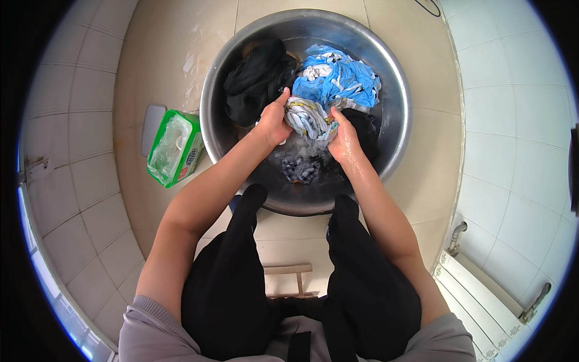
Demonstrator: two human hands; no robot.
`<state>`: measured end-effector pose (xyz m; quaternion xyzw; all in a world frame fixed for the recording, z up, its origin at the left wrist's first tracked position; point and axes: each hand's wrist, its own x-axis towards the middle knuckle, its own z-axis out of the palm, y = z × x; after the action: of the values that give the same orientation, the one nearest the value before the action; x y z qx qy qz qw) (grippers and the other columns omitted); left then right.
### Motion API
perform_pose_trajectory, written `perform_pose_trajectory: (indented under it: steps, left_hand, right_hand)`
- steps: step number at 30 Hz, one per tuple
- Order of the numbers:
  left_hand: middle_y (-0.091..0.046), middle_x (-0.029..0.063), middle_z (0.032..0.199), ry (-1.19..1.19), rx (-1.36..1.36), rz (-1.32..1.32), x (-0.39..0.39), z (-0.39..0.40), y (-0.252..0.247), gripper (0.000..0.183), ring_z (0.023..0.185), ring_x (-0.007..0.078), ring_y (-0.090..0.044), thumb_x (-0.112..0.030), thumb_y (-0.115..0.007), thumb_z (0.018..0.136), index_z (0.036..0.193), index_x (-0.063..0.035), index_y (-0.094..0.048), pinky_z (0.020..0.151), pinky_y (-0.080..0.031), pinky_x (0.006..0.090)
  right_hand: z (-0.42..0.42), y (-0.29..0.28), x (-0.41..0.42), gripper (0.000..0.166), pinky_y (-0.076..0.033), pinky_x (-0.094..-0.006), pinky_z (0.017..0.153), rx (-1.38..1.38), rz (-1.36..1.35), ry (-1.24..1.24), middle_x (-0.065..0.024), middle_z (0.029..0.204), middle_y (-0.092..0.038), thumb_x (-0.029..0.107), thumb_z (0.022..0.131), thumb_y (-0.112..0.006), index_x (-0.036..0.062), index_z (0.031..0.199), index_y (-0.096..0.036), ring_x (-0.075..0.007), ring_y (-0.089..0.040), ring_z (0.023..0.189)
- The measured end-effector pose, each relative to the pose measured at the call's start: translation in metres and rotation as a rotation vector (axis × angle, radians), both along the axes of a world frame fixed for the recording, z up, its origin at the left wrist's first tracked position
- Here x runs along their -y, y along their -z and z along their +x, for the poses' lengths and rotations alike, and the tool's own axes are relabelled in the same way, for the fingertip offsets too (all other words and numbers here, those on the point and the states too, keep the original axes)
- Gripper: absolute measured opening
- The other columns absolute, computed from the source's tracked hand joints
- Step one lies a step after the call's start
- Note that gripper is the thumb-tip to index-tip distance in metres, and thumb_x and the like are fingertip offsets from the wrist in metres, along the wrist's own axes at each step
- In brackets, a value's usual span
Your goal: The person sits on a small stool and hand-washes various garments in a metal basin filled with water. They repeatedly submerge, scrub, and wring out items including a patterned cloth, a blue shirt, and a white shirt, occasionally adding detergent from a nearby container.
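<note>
A wet, patterned white cloth (309,118) is bunched between my two hands, just over soapy water in a large metal basin (394,74). My left hand (274,120) grips its left side, thumb pointing up. On the other side my right hand (344,136) holds the cloth's edge, and the wrist glistens with water. Black clothing (258,81) lies at the basin's upper left. Blue patterned fabric (340,78) is heaped at the upper right, with another dark garment (360,129) below it. A dark checked cloth (299,169) sits in the water nearest me.
A green plastic box (196,124) lined with a clear bag stands left of the basin, beside a pale flat object (153,129). My knees flank the basin's near rim. A white radiator (475,307) with pipes is along the right tiled wall. Part of a stool (289,269) shows beneath me.
</note>
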<state>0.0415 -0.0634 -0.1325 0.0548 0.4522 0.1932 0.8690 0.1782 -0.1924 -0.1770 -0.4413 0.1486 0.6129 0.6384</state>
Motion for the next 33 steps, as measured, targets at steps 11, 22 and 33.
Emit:
perform_pose_trajectory:
  steps: [11, 22, 33]
  left_hand:
    - [-0.062, -0.0038, 0.087, 0.042, -0.126, 1.026, -0.025, -0.002, -0.097, 0.015, 0.077, 0.0040, -0.053, -0.019, -0.073, 0.098, 0.098, -0.0088, -0.062, 0.068, -0.044, 0.0211]
    - [-0.053, 0.0127, 0.142, 0.512, -1.230, 2.191, -0.082, -0.028, -0.046, 0.043, 0.146, 0.0414, -0.036, -0.012, -0.074, 0.086, 0.127, -0.0133, -0.063, 0.119, -0.028, 0.0582]
    - [-0.067, 0.0179, 0.116, 0.439, -0.274, 1.960, 0.015, 0.020, -0.102, 0.048, 0.105, 0.0310, -0.068, -0.026, -0.081, 0.089, 0.126, -0.0022, -0.062, 0.090, -0.054, 0.0412]
  right_hand:
    - [-0.041, -0.101, -0.052, 0.049, -0.044, -0.0417, 0.092, 0.034, 0.457, -0.098, -0.0032, 0.126, -0.056, 0.019, 0.100, -0.058, 0.0140, 0.147, -0.045, -0.0204, -0.057, 0.115]
    - [0.063, -0.029, -0.069, 0.021, -0.052, -0.0411, 0.074, 2.136, -0.259, -0.354, -0.0070, 0.087, -0.063, 0.010, 0.089, -0.068, 0.0019, 0.108, -0.069, -0.0258, -0.064, 0.083]
    - [0.062, -0.221, -0.043, 0.025, -0.054, -0.0298, 0.086, 0.881, 0.379, -0.041, -0.0091, 0.108, -0.067, 0.005, 0.098, -0.055, -0.0035, 0.122, -0.060, -0.0145, -0.066, 0.097]
